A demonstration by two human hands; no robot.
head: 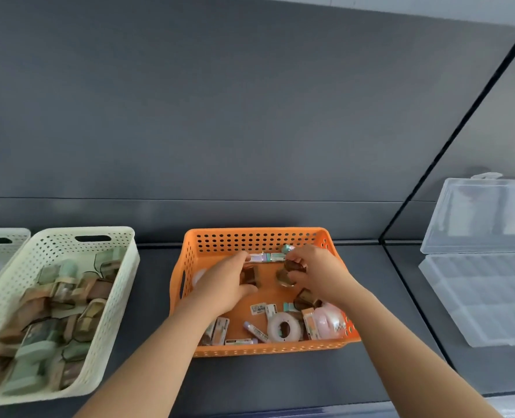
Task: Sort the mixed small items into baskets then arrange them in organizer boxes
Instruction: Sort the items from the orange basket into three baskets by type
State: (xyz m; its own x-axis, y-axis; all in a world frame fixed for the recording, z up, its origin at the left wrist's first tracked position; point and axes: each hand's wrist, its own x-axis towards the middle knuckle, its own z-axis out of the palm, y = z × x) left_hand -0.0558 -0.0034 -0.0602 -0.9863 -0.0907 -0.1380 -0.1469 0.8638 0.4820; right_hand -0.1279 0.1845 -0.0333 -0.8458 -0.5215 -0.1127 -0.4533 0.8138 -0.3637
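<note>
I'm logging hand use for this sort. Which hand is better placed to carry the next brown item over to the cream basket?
Probably the left hand: it already closes on a brown item in the orange basket, and the cream basket lies on its side. The right hand would have to cross over.

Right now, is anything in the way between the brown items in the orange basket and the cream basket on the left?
Nothing visible. The orange basket and cream basket stand apart with bare shelf between, both open on top. Left hand and right hand are already on brown items.
</note>
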